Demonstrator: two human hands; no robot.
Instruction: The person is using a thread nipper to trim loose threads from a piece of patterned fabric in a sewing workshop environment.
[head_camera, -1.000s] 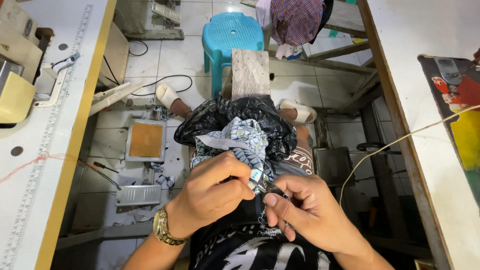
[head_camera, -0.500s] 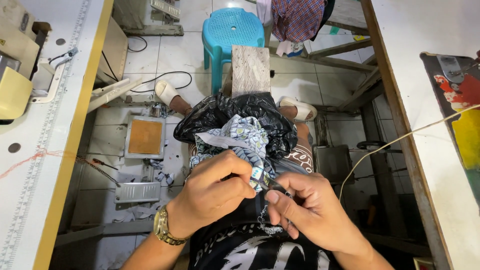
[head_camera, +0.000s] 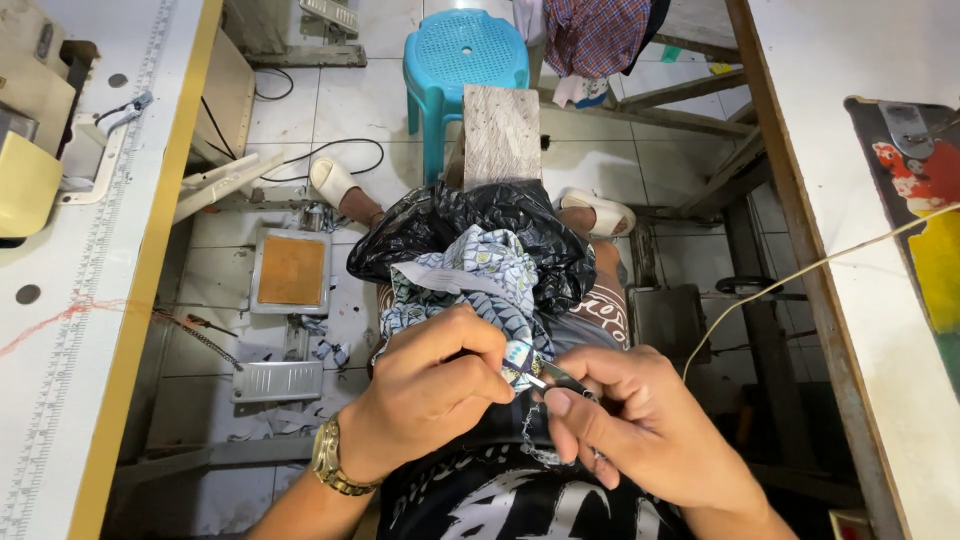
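Observation:
My left hand (head_camera: 425, 395), with a gold watch on the wrist, pinches the edge of a blue and white patterned cloth (head_camera: 470, 280) that lies on my lap. My right hand (head_camera: 640, 430) holds a small dark metal tool (head_camera: 552, 378), its tip against the cloth edge right by my left fingers. The cloth spills out of a black plastic bag (head_camera: 520, 225) resting on my knees. A thin strip or thread hangs from the cloth between my hands.
A white sewing table (head_camera: 90, 250) with a yellow edge runs along the left, another white table (head_camera: 870, 250) along the right. Ahead stand a wooden block (head_camera: 502, 135) and a teal plastic stool (head_camera: 465, 55). Foot pedals (head_camera: 285, 275) and cables lie on the tiled floor.
My hands have shifted very slightly; the tool tip stays at the cloth edge. Nothing was picked up or let go.

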